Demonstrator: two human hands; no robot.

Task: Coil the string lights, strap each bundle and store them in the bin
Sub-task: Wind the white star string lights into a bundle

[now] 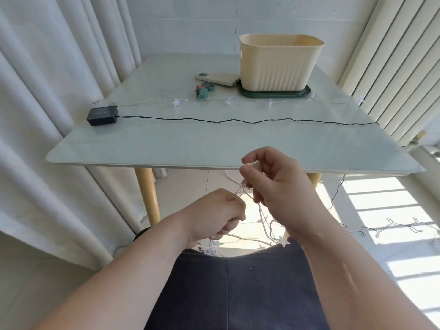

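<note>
A: Closest in, at six o'clock: clutching the clear string lights (239,190) in the curled left hand (214,216)?
B: Yes, and pinching the same strands with the right hand (277,186), just above. Keep loops even; draw slack up from the floor slowly; watch for the star (283,241) snagging.
A: Further out?
B: Across the table (190,144), a dark wire (238,120) from the battery box (102,116) at ten o'clock. Beyond, straps (203,90) at twelve, then the bin (281,65) at one o'clock
</note>
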